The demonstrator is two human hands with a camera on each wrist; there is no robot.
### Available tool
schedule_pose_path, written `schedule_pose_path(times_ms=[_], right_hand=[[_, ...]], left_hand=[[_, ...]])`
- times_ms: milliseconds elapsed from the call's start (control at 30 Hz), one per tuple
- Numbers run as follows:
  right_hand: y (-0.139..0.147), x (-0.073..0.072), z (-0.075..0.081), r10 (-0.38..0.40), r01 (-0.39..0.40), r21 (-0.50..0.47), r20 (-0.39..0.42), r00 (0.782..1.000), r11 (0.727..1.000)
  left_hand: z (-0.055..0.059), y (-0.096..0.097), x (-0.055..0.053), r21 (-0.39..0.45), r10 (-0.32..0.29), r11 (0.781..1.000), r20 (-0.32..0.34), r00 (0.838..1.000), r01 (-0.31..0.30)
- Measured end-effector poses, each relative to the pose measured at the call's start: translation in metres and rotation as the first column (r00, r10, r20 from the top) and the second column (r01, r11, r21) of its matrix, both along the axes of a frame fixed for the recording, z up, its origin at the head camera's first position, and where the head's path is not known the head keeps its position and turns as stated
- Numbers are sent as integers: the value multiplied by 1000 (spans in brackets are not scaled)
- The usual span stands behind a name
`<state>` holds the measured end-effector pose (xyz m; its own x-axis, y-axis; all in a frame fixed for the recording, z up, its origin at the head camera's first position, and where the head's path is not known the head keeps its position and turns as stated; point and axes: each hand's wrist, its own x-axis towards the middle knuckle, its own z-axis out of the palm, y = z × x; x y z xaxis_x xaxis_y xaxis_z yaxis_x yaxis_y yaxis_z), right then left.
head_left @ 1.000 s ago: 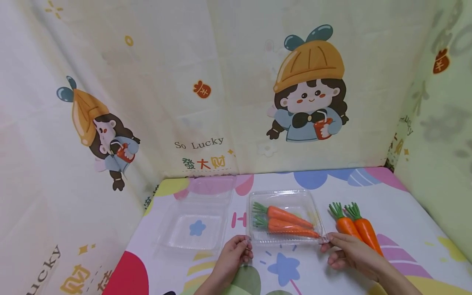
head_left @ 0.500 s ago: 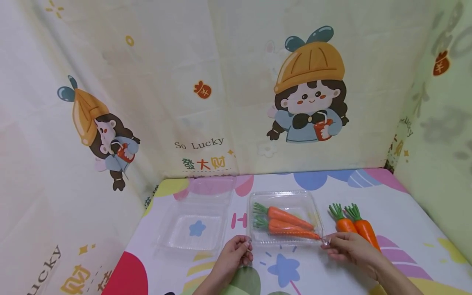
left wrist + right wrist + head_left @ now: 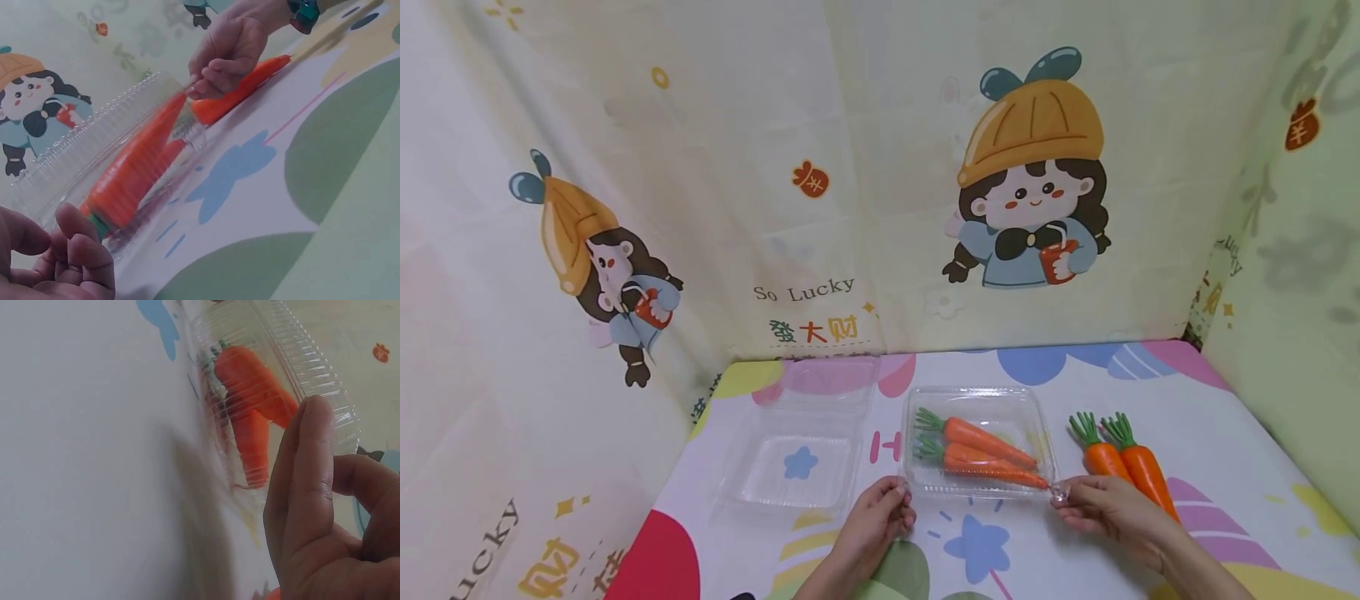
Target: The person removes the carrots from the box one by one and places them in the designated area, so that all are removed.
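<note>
A closed clear plastic box lies mid-table, two orange carrots with green tops showing through its lid. Its near left corner is pinched by my left hand, thumb against curled fingers. At the near right corner, my right hand pinches the rim between thumb and fingers. In the right wrist view, the index and middle fingers reach along the ribbed lid edge, with the thumb bent behind them. The left wrist view shows the carrots inside, pressed close to the clear front wall.
To the left, a second clear box stands open, its lid folded back. Two loose carrots lie on the right, partly behind my right hand. A patterned cloth covers the table, and printed curtains rise around it.
My right hand's fingers have drawn together around the near right corner of the box. My left hand stays at its corner, and the box and carrots have hardly moved.
</note>
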<state>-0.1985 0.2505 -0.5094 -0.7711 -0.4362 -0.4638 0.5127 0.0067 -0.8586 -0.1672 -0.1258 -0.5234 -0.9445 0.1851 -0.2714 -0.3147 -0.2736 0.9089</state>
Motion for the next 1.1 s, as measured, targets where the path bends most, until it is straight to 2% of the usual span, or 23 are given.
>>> schedule_pose_path(times_ms=[67,133,233,333,467,567,667,767,833,867,900,967,1000,1100], right_hand=[[0,0,0,-2,2,-6,5,1000,1000],[0,1,0,-8,8,-11,1,1000,1000],[1,3,-3,-31,32,-32,21,999,999],[4,7,-5,-49,56,-102,77,996,993],[8,10,-6,-44,98,-274,197,979,957],[9,10,-6,-27,118,-356,250,968,927],[9,10,-7,-8,99,-365,242,970,926],[8,9,-8,-7,71,-312,200,980,947],[6,9,-10,-23,69,-259,176,984,964],[5,9,-11,-32,69,-229,164,986,971],[4,9,-11,-41,72,-203,154,987,977],[1,8,-12,-54,76,-161,136,989,984],[0,8,-13,-54,72,-151,123,991,986],[-2,8,-16,-39,52,-132,96,995,990]], left_hand=[[0,0,0,16,0,1000,2,1000,0],[0,0,-1,-5,-9,1000,-3,1000,9],[3,-2,-2,-99,-27,995,-5,1000,27],[5,0,-2,-176,-36,984,-19,999,32],[6,3,-2,-256,-19,967,-59,998,3],[6,4,0,-299,-13,954,-77,997,-10],[8,4,1,-317,-33,949,-102,994,-1],[11,3,1,-338,-56,941,-131,990,9],[13,2,1,-378,-59,926,-153,986,-3],[13,2,1,-406,-58,914,-179,982,-20],[14,3,2,-450,-61,892,-211,976,-42],[15,4,3,-559,-82,823,-296,952,-103],[15,5,3,-608,-104,782,-345,933,-138],[16,9,3,-718,-202,653,-472,858,-241]])
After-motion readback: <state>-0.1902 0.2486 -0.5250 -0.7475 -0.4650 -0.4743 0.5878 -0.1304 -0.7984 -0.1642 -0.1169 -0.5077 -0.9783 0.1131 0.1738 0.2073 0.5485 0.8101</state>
